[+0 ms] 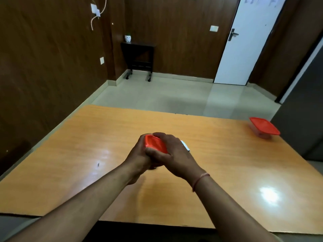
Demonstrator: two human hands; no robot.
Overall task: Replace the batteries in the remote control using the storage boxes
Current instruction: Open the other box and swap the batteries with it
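Head view shows both hands meeting over the middle of the orange table [87, 154], wrapped around a small storage box with a red lid [154, 144]. The left hand [139, 158] cups the box from the near-left side and seems to steady its body, while the right hand [173, 154] lies over the lid with its fingers curled onto the far edge and the thumb on the near edge; both are closed on the box. A white object [185, 145] peeks out just beyond the right hand, touching or nearly touching it; it may be the remote control, but too little shows to be sure. A second red-lidded box [264, 128] sits well apart at the far right corner of the table, lid on. The step in hand looks like working this near box's lid, either prying it off or pressing it shut; which one cannot be told. If opening, the next move calls for lifting one lid corner while the other hand holds the base still, so the contents do not spill.
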